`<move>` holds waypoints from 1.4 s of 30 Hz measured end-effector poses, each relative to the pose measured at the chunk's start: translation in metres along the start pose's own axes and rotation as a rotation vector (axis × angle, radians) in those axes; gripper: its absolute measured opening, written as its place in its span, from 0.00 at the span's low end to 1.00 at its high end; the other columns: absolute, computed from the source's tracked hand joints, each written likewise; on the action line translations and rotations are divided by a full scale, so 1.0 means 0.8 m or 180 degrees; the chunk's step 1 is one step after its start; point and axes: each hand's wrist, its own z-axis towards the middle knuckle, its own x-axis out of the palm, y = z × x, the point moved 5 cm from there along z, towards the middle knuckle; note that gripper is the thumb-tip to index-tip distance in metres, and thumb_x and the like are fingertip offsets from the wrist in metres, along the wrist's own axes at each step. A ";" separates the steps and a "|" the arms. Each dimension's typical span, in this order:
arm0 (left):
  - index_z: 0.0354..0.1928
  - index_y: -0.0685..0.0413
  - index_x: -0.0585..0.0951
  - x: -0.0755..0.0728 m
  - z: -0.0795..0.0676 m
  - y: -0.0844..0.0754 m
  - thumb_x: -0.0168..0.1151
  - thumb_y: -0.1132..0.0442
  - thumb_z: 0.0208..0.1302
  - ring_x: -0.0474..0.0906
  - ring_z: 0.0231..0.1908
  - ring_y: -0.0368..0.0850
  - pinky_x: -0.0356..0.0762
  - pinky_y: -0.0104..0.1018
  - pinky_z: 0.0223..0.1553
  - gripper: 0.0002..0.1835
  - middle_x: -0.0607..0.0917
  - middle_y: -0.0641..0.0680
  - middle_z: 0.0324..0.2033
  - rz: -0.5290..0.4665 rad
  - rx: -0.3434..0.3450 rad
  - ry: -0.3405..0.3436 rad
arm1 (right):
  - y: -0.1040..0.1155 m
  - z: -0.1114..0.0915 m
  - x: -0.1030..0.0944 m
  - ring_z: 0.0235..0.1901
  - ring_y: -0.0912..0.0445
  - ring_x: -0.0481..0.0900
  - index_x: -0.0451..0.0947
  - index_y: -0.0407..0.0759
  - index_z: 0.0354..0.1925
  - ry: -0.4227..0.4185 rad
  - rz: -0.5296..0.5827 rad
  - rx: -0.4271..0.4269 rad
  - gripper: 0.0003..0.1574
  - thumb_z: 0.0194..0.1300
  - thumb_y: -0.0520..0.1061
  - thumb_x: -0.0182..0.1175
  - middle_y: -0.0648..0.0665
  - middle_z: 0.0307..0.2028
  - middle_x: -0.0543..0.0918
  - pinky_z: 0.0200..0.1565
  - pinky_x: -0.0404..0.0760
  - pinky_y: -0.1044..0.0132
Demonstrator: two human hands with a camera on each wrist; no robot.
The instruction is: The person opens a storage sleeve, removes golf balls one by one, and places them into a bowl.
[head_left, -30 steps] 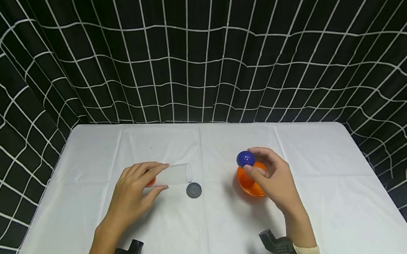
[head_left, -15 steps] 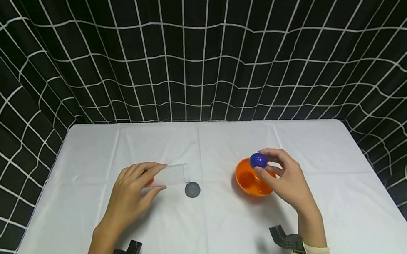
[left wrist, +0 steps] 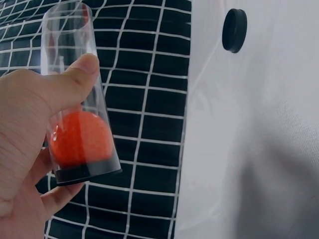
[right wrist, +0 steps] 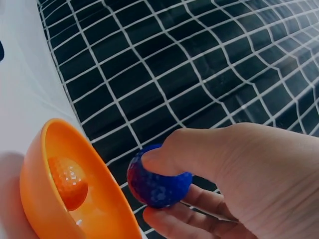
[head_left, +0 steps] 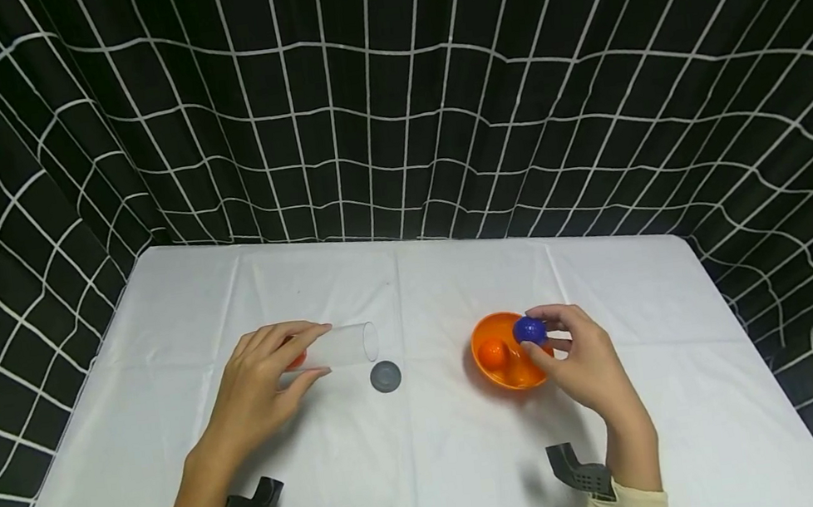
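Note:
My left hand (head_left: 263, 379) grips a clear plastic tube (left wrist: 75, 45) lying sideways, its uncapped mouth toward the middle of the table. An orange-red golf ball (left wrist: 82, 138) sits inside at the tube's black-capped end, partly behind my fingers in the head view. My right hand (head_left: 587, 358) pinches a dark blue golf ball (right wrist: 157, 179) between thumb and fingers, over the right side of an orange bowl (head_left: 488, 374). Inside that bowl rests an orange golf ball (right wrist: 68, 183).
A round dark grey cap (head_left: 386, 376) lies on the white-covered table (head_left: 446, 466), just by the tube's mouth. Behind the table hangs a black curtain (head_left: 390, 105) with a white grid.
My right hand has carried the blue golf ball rightward and slightly nearer me, across the bowl, uncovering the orange ball inside. The left hand keeps its hold on the tube.

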 end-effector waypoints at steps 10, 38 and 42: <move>0.63 0.42 0.86 0.000 0.000 -0.001 0.82 0.60 0.56 0.84 0.54 0.52 0.78 0.51 0.57 0.30 0.89 0.50 0.53 0.0001 -0.0021 0.0011 | -0.001 0.000 0.000 0.57 0.38 0.84 0.80 0.37 0.60 0.0111 -0.0272 -0.0036 0.25 0.65 0.34 0.71 0.34 0.57 0.82 0.57 0.87 0.45; 0.66 0.39 0.84 -0.001 -0.001 0.000 0.80 0.57 0.60 0.83 0.59 0.49 0.77 0.49 0.61 0.31 0.88 0.46 0.58 -0.0052 -0.0178 0.0175 | 0.009 -0.001 0.002 0.62 0.35 0.82 0.81 0.36 0.62 0.0111 -0.0328 -0.0113 0.24 0.69 0.39 0.70 0.34 0.60 0.82 0.64 0.82 0.36; 0.67 0.40 0.83 0.000 -0.002 -0.001 0.80 0.57 0.60 0.83 0.59 0.49 0.77 0.49 0.61 0.31 0.88 0.46 0.58 -0.0061 -0.0167 0.0170 | 0.011 0.000 0.007 0.60 0.36 0.83 0.82 0.37 0.61 0.0085 -0.0306 -0.0155 0.22 0.71 0.41 0.68 0.35 0.59 0.83 0.64 0.81 0.35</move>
